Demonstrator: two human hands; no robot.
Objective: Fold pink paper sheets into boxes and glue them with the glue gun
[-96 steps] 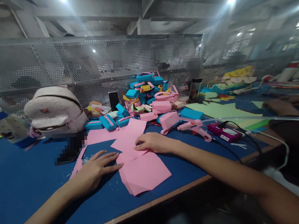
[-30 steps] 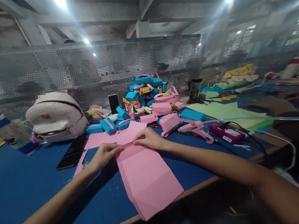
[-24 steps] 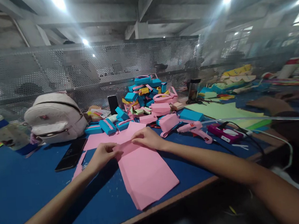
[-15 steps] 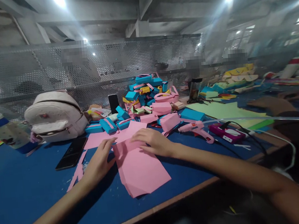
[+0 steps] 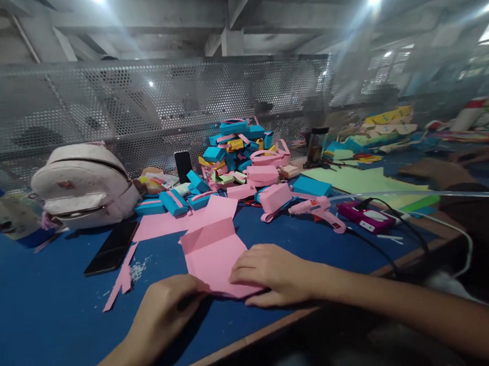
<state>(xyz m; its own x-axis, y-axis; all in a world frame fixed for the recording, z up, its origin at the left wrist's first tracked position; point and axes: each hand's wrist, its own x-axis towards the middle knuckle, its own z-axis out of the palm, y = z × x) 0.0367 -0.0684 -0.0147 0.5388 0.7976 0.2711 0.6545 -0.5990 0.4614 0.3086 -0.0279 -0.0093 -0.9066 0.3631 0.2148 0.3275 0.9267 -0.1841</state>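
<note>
A creased sheet of pink paper [image 5: 214,258] lies in front of me, its far end folded up into a low standing flap. My left hand [image 5: 167,302] pinches the near left corner between thumb and fingers. At the near right edge, my right hand [image 5: 277,273] has its fingers over the paper and its thumb along the front edge, gripping it. Beyond this sheet is another flat piece of pink paper [image 5: 159,226]. Narrow pink paper strips [image 5: 120,280] lie to the left of the sheet.
A heap of blue and pink folded paper boxes [image 5: 242,149] stands at the back. To the right are a pink glue gun [image 5: 320,211] and a purple power strip [image 5: 368,216] with cables. A black phone [image 5: 112,250], a white backpack [image 5: 86,187] and a bottle [image 5: 8,218] sit left.
Both hands have moved from the paper's far fold to its near edge. The far flap now stands by itself, and the near edge is held. The view has shifted slightly.
</note>
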